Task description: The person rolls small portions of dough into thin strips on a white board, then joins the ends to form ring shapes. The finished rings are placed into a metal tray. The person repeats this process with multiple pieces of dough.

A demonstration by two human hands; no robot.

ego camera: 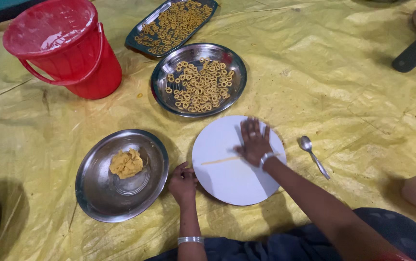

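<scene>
Hands worked low over a yellow plastic sheet (314,72) spread on the floor. Nearest the person, the left hand (183,182) rested loosely curled, holding nothing, at the near-left edge of a round white board (227,179). The right hand (253,142) lay flat with fingers spread, palm pressing on a thin dough strand (220,160) whose long axis ran left to right across the board; the free end stretched leftward from under the palm, towards the left hand. Just left of the board sat a steel plate (97,193) with a dough lump (126,163) in its middle, close to the left hand. A spoon (313,155) lay just right of the board, apart from it. Farther off stood a steel plate of dough rings (198,82), beyond it an oblong tray of rings (172,24), and to the left a red bucket (65,48). Nothing lay between the hands and the strand.
</scene>
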